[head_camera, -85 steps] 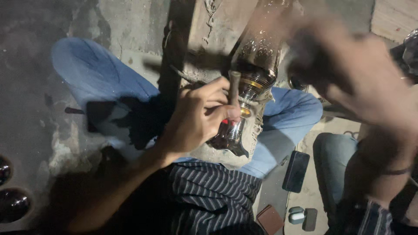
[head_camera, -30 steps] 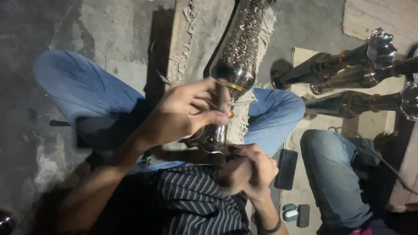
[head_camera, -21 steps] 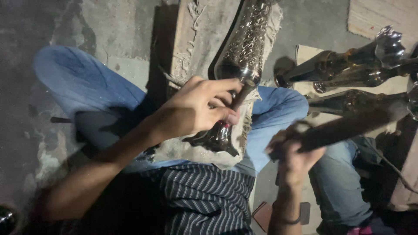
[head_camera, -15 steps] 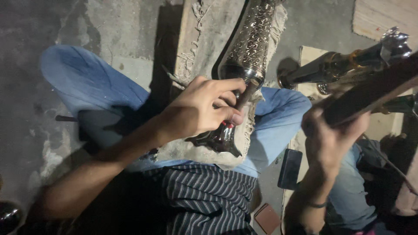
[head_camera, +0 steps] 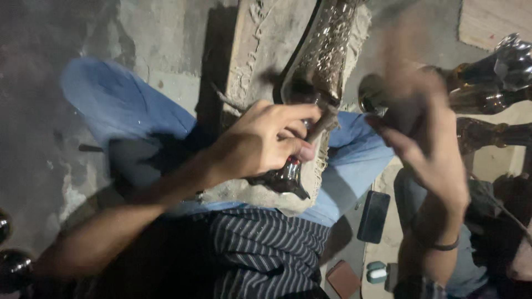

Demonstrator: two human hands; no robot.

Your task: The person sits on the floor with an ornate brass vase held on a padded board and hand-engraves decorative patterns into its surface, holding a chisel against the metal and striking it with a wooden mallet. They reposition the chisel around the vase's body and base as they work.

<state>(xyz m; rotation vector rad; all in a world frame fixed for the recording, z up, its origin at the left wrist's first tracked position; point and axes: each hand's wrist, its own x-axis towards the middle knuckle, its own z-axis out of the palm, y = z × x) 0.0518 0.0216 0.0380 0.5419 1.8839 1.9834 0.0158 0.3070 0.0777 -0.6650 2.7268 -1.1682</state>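
Bare grey concrete floor (head_camera: pixel 50 83), stained and patchy. A wooden plank (head_camera: pixel 252 61) lies on it, running up from the lap, a rough cloth pad (head_camera: pixel 310 182) over its near end. Right side: dark phone (head_camera: pixel 374 217) flat on the floor, near it a small white-and-green case (head_camera: pixel 378 273) and a brown wallet-like thing (head_camera: pixel 342 278). Several metal vessels (head_camera: pixel 487 94) lie on their sides upper right. Two dark round objects (head_camera: pixel 14 266) sit at the left edge.

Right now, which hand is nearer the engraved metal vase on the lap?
Left. The left hand grips the engraved metal vase at its narrow neck. The right hand, blurred, is raised off to the vase's right, apart from it.
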